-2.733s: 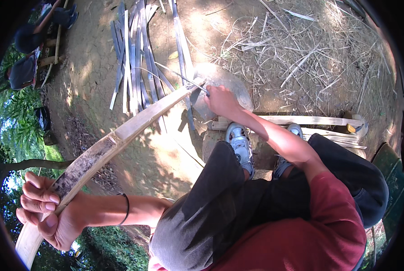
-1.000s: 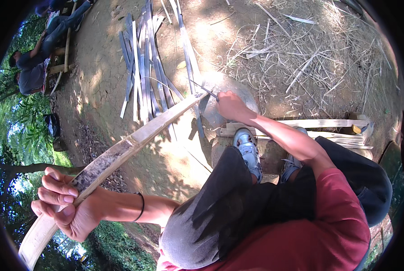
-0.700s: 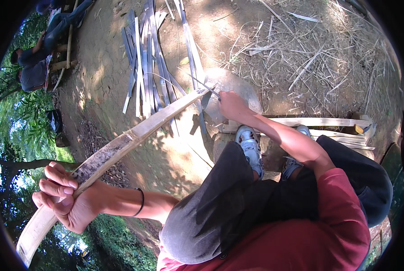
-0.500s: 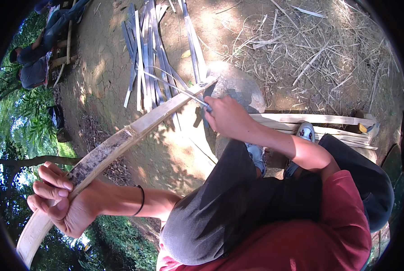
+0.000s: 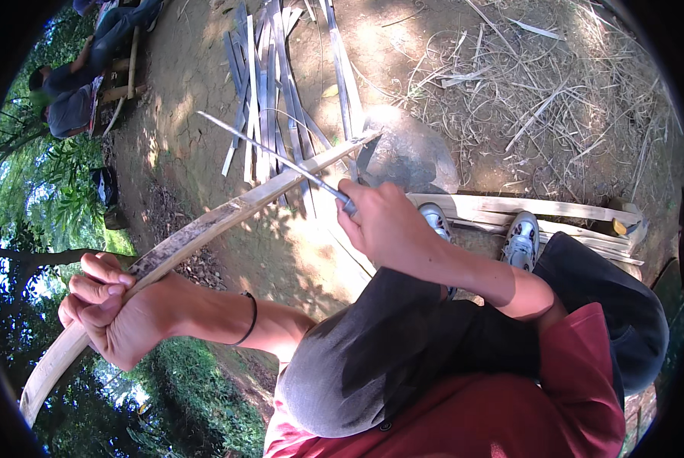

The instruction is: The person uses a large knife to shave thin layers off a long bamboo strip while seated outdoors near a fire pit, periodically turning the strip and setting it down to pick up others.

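A long pale bamboo slat with dark mottled patches runs slantwise from the lower left up to the middle. My left hand is closed around its lower part, thumb and fingers pinching both sides. The slat's far end lies over a grey stone. In my right hand, closed on the grey handle, is a knife with a long thin blade. That blade crosses the slat's upper part, its tip pointing up and left; whether it bites into the bamboo I cannot tell.
Several dark strips lie on the soil ahead. Thin shavings are strewn at the far right. Pale slats lie beside my shoes. Another person sits at the upper left. A branch crosses behind my left hand.
The knife has slid down along the slat toward me, with my right hand drawn back. My left hand still grips the slat, slightly higher in view. The whole view has shifted a little.
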### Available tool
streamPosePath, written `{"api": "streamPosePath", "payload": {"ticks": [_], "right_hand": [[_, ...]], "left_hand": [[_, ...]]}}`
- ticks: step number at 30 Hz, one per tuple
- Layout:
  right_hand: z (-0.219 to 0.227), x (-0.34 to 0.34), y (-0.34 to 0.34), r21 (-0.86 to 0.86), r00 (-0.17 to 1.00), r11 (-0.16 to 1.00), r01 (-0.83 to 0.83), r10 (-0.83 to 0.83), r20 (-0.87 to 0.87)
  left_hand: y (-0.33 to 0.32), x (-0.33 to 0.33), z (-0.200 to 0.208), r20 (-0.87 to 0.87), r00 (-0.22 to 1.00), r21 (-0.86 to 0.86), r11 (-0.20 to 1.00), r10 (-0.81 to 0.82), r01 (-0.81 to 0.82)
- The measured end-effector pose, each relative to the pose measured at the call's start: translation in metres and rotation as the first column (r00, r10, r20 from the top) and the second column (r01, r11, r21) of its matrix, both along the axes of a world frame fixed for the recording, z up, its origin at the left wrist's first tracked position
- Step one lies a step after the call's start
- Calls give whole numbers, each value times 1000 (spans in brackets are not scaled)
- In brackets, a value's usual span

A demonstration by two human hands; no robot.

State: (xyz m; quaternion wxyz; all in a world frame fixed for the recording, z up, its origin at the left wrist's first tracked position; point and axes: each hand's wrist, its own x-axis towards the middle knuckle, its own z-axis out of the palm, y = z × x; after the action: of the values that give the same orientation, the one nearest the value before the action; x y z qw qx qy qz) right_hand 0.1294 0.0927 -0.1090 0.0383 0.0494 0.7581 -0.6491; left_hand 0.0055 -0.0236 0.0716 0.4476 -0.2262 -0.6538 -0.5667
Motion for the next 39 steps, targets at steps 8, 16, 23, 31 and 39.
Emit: {"api": "streamPosePath", "payload": {"ticks": [8, 16, 23, 31, 39], "right_hand": [[12, 9, -7, 37, 1000, 999, 14, -13, -22], [75, 13, -5, 147, 996, 987, -63, 52, 74], [-18, 12, -11, 251, 967, 964, 93, -147, 208], [65, 18, -26, 172, 977, 981, 88, -119, 179], [56, 22, -21, 77, 983, 990, 115, -124, 132]], "left_hand": [[1, 0, -1, 23, 999, 22, 999, -39, 39], [6, 10, -1, -26, 993, 155, 982, 115, -110], [10, 4, -3, -53, 988, 164, 977, 146, -136], [24, 8, 2, 4, 948, 219, 925, 318, -311], [24, 16, 2, 19, 961, 188, 943, 275, -274]]}}
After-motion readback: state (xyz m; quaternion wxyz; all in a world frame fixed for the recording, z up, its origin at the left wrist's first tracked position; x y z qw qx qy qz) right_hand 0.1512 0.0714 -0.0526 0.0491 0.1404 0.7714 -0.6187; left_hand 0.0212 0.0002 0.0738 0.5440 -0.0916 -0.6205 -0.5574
